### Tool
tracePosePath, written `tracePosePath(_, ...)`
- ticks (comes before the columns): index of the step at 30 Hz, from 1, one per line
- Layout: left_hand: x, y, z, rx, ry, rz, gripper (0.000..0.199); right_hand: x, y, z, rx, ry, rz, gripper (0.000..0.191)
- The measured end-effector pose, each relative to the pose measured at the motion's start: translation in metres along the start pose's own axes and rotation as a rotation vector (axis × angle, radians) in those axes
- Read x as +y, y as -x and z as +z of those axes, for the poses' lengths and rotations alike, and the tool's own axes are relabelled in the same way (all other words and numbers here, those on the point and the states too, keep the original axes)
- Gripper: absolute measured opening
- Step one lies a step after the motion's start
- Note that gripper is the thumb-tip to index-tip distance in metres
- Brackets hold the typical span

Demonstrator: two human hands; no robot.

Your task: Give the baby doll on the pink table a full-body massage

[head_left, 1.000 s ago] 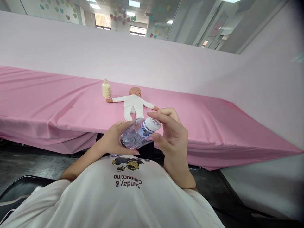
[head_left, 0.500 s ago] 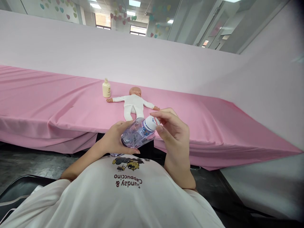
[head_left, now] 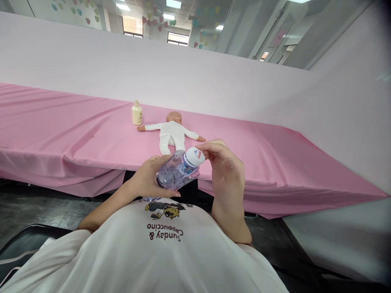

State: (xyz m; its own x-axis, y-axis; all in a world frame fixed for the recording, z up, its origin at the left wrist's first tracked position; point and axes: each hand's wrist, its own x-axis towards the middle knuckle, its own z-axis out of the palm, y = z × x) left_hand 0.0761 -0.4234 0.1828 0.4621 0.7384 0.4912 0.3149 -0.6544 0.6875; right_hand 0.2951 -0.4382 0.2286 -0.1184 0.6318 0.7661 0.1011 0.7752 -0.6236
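A clear, purplish bottle [head_left: 175, 171] with a white cap [head_left: 194, 157] is tilted in front of my chest, its cap toward the upper right. My left hand [head_left: 152, 177] is wrapped round the bottle's lower part. At the cap's right side is my right hand [head_left: 224, 162], its fingertips by the cap's edge and its thumb apart from the cap. Beyond the bottle, a doll in white clothes [head_left: 172, 132] lies on the pink cloth with its arms spread. To the doll's left stands a cream pump bottle [head_left: 137, 114].
The pink cloth [head_left: 269, 150] covers a long table and hangs over its front edge. Behind it rises a white wall [head_left: 214, 81] with glass above. A black chair [head_left: 33, 234] is at the lower left.
My right thumb has moved off the cap, and the right hand has opened slightly. The cap's printing has turned, showing more of its top. My left hand keeps its hold.
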Motion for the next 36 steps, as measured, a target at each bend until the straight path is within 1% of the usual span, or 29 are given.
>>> tracePosePath(5, 0.001, -0.0002, -0.0004, -0.012, 0.003, -0.007, 0.083, 0.0054, 0.0017, 0.0024, 0.036, -0.037, -0.035, 0.048)
tracePosePath(10, 0.0025, -0.0003, 0.0002, -0.021, 0.016, -0.025, 0.087, 0.0054, 0.0036, 0.0029, 0.056, -0.048, -0.033, 0.044)
tracePosePath(15, 0.0047, -0.0006, -0.0006, -0.026, 0.019, -0.044, 0.086, 0.0074, 0.0055, 0.0018, 0.062, -0.115, -0.022, 0.034)
tracePosePath(20, 0.0034, -0.001, -0.0012, -0.024, 0.009, -0.014, 0.079, 0.0013, 0.0041, 0.0053, 0.063, -0.142, 0.035, 0.022)
tracePosePath(24, 0.0041, -0.002, -0.0002, -0.031, 0.003, -0.004, 0.08, -0.0013, 0.003, 0.0071, 0.007, -0.168, 0.093, 0.032)
tracePosePath(27, 0.0055, -0.0027, 0.0, -0.032, 0.002, 0.002, 0.08, 0.0013, 0.0033, 0.0068, -0.024, -0.188, 0.126, 0.035)
tracePosePath(31, 0.0054, -0.0028, -0.0003, -0.037, -0.021, -0.006, 0.079, 0.0048, 0.0036, 0.0068, -0.02, -0.196, 0.117, 0.037)
tracePosePath(36, 0.004, -0.0029, 0.0002, -0.038, -0.008, 0.015, 0.078, 0.0045, 0.0032, 0.0072, -0.016, -0.174, 0.114, 0.041)
